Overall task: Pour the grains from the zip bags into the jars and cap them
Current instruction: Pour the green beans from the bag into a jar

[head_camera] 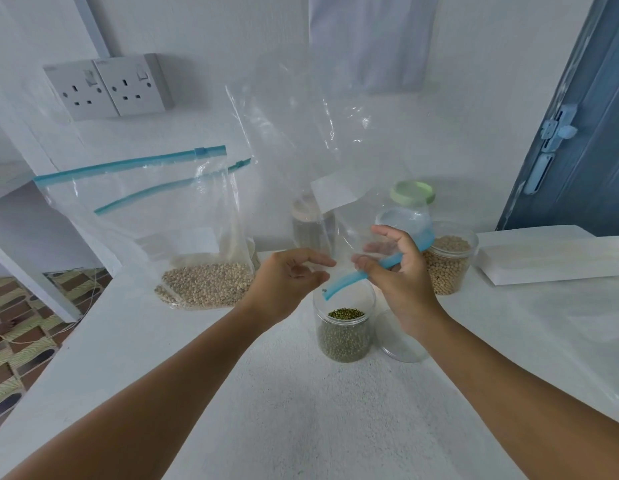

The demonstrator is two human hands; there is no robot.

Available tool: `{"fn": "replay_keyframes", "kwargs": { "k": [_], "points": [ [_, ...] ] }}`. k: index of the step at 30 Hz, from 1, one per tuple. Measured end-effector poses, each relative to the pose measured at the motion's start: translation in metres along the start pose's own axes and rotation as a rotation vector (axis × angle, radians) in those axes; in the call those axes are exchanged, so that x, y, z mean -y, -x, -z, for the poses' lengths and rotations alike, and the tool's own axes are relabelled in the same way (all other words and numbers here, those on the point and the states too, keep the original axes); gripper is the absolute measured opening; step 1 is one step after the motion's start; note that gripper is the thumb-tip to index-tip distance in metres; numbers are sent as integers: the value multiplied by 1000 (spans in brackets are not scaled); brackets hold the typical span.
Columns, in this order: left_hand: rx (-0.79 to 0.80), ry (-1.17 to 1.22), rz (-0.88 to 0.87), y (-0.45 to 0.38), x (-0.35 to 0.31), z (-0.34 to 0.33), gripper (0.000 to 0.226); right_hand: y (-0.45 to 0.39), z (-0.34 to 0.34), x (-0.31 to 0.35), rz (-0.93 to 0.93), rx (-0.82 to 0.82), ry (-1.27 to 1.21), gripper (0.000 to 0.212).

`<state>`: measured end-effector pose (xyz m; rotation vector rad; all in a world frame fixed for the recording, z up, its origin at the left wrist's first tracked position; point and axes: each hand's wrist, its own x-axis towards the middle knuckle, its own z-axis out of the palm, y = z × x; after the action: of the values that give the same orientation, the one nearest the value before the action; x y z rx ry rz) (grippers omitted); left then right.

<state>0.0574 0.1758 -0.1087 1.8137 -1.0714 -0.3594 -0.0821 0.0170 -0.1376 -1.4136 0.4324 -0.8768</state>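
Observation:
An upturned, emptied clear zip bag (301, 133) hangs mouth-down over an uncapped jar of green mung beans (343, 332). My right hand (400, 275) pinches the bag's blue zip strip (346, 281) above the jar's rim. My left hand (290, 282) is at the bag's mouth, fingers loosely curled with thumb and forefinger close together; whether it holds the plastic is unclear. A clear lid (400, 339) lies on the table right of the jar. A second zip bag (183, 237) with pale beans stands at the left.
An uncapped jar of yellow beans (448, 259) stands behind my right hand. A green-lidded jar (410, 202) and a jar of dark grains (313, 226) stand at the back. A white block (557, 258) lies at the right; the table's left edge (76, 327) drops to patterned floor.

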Motion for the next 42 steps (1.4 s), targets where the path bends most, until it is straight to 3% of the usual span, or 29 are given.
{"fn": "replay_keyframes", "kwargs": {
  "k": [13, 17, 20, 25, 30, 34, 37, 42],
  "points": [
    [-26, -141, -45, 2, 3, -4, 14, 5, 1, -2, -5, 33, 14, 53],
    [2, 76, 42, 6, -7, 0, 18, 2, 2, 0, -51, 46, -24, 43],
    [-26, 253, 86, 8, -17, 6, 21, -4, 1, 6, -137, 18, -257, 26],
    [12, 405, 150, 25, -21, 16, 29, -11, -6, 21, -193, -55, -515, 30],
    [118, 463, 192, 34, -36, 43, 41, -13, -16, 46, -149, -49, -463, 35],
    [299, 393, 263, 39, -58, 91, 56, -20, -14, 65, -109, -23, -369, 42],
    [433, 283, 273, 40, -74, 128, 54, -21, -10, 81, -47, 9, -262, 47],
    [447, 89, 258, 28, -91, 149, 45, -12, 0, 97, 70, 47, -57, 50]
  ]
}}
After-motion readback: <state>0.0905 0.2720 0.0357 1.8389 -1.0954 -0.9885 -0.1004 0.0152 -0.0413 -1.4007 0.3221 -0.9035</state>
